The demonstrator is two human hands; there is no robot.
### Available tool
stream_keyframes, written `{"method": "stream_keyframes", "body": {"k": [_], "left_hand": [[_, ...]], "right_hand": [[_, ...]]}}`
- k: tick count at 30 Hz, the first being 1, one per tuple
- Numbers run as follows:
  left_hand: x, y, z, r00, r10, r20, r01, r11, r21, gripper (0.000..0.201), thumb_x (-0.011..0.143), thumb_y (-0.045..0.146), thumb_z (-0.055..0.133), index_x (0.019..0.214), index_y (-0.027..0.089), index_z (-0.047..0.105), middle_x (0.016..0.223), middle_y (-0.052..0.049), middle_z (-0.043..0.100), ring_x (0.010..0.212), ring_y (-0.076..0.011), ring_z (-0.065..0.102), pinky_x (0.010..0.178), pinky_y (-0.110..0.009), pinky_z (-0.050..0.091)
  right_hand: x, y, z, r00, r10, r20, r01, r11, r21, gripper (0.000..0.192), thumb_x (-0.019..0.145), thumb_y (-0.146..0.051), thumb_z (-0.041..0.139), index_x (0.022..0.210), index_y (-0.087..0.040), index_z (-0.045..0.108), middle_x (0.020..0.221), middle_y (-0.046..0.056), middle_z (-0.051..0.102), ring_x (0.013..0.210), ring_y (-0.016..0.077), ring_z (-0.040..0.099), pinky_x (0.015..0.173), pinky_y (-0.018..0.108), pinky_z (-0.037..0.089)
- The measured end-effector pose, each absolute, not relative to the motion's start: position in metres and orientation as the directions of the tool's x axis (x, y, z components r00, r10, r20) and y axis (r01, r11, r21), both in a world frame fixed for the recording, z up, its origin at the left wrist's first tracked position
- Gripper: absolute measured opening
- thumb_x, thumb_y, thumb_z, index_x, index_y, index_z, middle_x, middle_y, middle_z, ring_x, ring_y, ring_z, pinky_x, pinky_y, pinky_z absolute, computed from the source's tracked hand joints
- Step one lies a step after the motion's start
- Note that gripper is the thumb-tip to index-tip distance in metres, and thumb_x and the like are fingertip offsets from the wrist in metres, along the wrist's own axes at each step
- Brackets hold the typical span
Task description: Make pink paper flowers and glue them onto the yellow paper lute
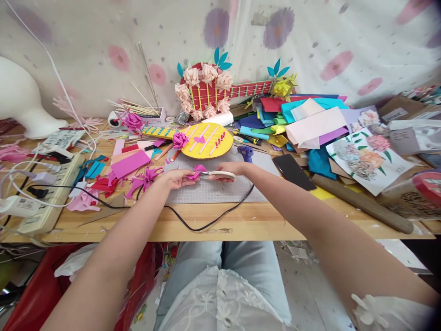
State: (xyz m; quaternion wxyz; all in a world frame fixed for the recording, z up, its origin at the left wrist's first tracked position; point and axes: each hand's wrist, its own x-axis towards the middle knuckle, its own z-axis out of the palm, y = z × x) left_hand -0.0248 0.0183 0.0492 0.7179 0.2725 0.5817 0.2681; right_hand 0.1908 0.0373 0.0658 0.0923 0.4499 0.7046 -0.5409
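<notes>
Magenta paper (196,171), a small folded scrap, sits pinched in the grip of the left hand (177,178), over the grey cutting mat (213,189) on the wooden surface (241,220). Just to the right of that grip, the right hand (230,170) is clenched around cream-handled scissors (217,174), whose blades point left and meet the scrap. Both hands rest low on the mat, close together.

Just beyond the two grips lies a yellow paper guitar (203,140) with pink strips and a magenta flower on it. A blue glue gun (245,153) stands a little past the right hand, and its black cord (206,223) loops along the mat's near edge below both hands. A black phone (294,171) lies to the right of the right hand. Left of the left hand are pink and red paper cuttings (131,172), and farther left a white power strip (48,193).
</notes>
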Motion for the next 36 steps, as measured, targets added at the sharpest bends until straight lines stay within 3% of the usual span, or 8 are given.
{"method": "stream_keyframes", "body": {"k": [3,9,18,20,24,27,33,36], "left_hand": [[-0.02,0.006,0.05,0.141,0.779,-0.61,-0.077,0.623,0.778,0.004,0.07,0.008,0.064,0.07,0.011,0.067,0.07,-0.01,0.07,0.063,-0.017,0.067,0.059,-0.026,0.055],[-0.016,-0.022,0.049,-0.026,0.858,-0.513,-0.257,0.49,0.833,0.003,0.071,0.013,0.064,0.074,0.012,0.065,0.069,-0.006,0.069,0.06,-0.0141,0.065,0.059,-0.026,0.053],[-0.006,-0.022,0.056,-0.369,0.838,-0.402,-0.626,0.096,0.774,0.007,0.076,0.014,0.06,0.072,0.018,0.057,0.067,0.003,0.063,0.067,-0.0063,0.061,0.074,-0.02,0.051],[0.0,-0.022,0.06,-0.374,0.816,-0.442,-0.698,0.066,0.713,0.009,0.08,0.015,0.058,0.072,0.019,0.055,0.063,0.003,0.06,0.063,-0.0051,0.059,0.075,-0.019,0.051],[0.006,-0.021,0.068,-0.314,0.782,-0.539,-0.773,0.12,0.623,0.02,0.085,0.024,0.055,0.066,0.019,0.051,0.056,0.003,0.053,0.059,-0.0059,0.057,0.071,-0.018,0.051],[0.008,-0.017,0.069,-0.267,0.787,-0.556,-0.81,0.129,0.572,0.023,0.084,0.028,0.056,0.064,0.019,0.05,0.055,0.002,0.052,0.06,-0.007,0.058,0.068,-0.018,0.051],[0.019,-0.016,0.067,-0.277,0.821,-0.5,-0.812,0.078,0.578,0.018,0.085,0.022,0.055,0.067,0.018,0.054,0.058,0.002,0.056,0.06,-0.0065,0.058,0.068,-0.017,0.05],[0.028,-0.021,0.068,-0.293,0.824,-0.484,-0.826,0.036,0.562,0.016,0.084,0.018,0.055,0.068,0.017,0.057,0.06,0.003,0.057,0.056,-0.0048,0.056,0.064,-0.014,0.048]], "right_hand": [[0.195,0.031,0.071,-0.615,0.513,-0.599,0.691,-0.016,-0.723,0.055,0.063,-0.07,0.06,0.064,-0.015,0.051,0.046,-0.005,0.045,0.038,0.0054,0.039,0.037,0.02,0.032],[0.206,0.011,0.073,-0.729,0.545,-0.414,0.487,-0.012,-0.873,0.055,0.073,-0.071,0.049,0.072,-0.016,0.051,0.054,-0.004,0.047,0.044,0.0068,0.043,0.041,0.021,0.035],[0.184,-0.009,0.068,-0.552,0.822,-0.142,0.353,0.076,-0.932,0.052,0.073,-0.07,0.046,0.069,-0.019,0.04,0.057,-0.005,0.043,0.05,0.0077,0.04,0.049,0.022,0.034],[0.177,-0.015,0.069,-0.516,0.849,-0.112,0.444,0.153,-0.883,0.05,0.074,-0.069,0.047,0.071,-0.019,0.039,0.063,-0.004,0.045,0.057,0.0092,0.042,0.055,0.023,0.035],[0.168,-0.022,0.072,-0.491,0.85,-0.189,0.697,0.253,-0.671,0.049,0.071,-0.067,0.053,0.081,-0.02,0.041,0.077,0.0,0.053,0.067,0.0133,0.048,0.059,0.024,0.035],[0.164,-0.023,0.073,-0.489,0.845,-0.214,0.747,0.28,-0.603,0.049,0.074,-0.067,0.051,0.084,-0.02,0.041,0.08,0.002,0.056,0.07,0.0148,0.05,0.059,0.024,0.035],[0.158,-0.017,0.073,-0.58,0.794,-0.181,0.616,0.283,-0.735,0.046,0.078,-0.063,0.048,0.088,-0.018,0.045,0.089,0.004,0.057,0.077,0.0151,0.05,0.069,0.027,0.04],[0.158,-0.014,0.072,-0.627,0.765,-0.15,0.518,0.265,-0.813,0.045,0.079,-0.062,0.047,0.085,-0.017,0.046,0.083,0.002,0.053,0.073,0.0135,0.048,0.067,0.028,0.041]]}}
